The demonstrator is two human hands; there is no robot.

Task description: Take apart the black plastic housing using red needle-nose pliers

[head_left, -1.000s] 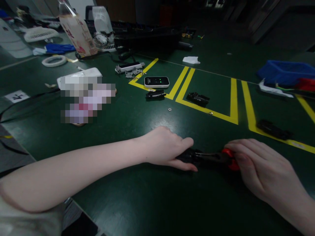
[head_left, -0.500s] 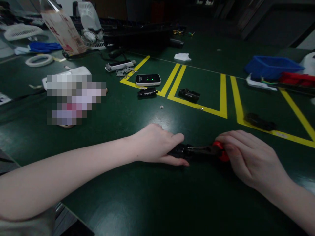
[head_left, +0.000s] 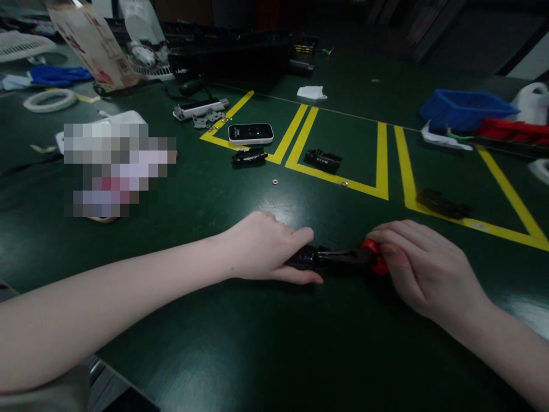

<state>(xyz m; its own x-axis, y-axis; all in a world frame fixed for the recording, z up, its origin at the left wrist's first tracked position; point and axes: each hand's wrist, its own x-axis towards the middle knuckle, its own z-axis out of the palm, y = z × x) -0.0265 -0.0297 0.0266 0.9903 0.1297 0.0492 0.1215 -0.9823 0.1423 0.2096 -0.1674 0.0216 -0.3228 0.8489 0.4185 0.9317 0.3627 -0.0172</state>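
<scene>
My left hand (head_left: 272, 249) is closed around a black plastic part (head_left: 305, 258), most of it hidden under my fingers. In my right hand (head_left: 422, 266) are pliers (head_left: 345, 256) with red grips and long thin dark jaws. The jaws point left, and their tips meet the right end of the black part; what they pinch there is too dark to make out. Beyond my hands, a small metal ring (head_left: 275, 182) lies on the green table (head_left: 240, 337).
Similar black parts (head_left: 323, 160) lie near yellow tape outlines (head_left: 383, 160). A white-edged device (head_left: 251, 134) with a green light sits at the back. Right: a blue bin (head_left: 467, 109) and red items (head_left: 514, 130). Left: a tape roll (head_left: 50, 100) and a blurred-out object (head_left: 120, 171).
The whole view has shifted slightly, so everything appears a little further left and higher. Both hands keep their hold on the black part and the pliers.
</scene>
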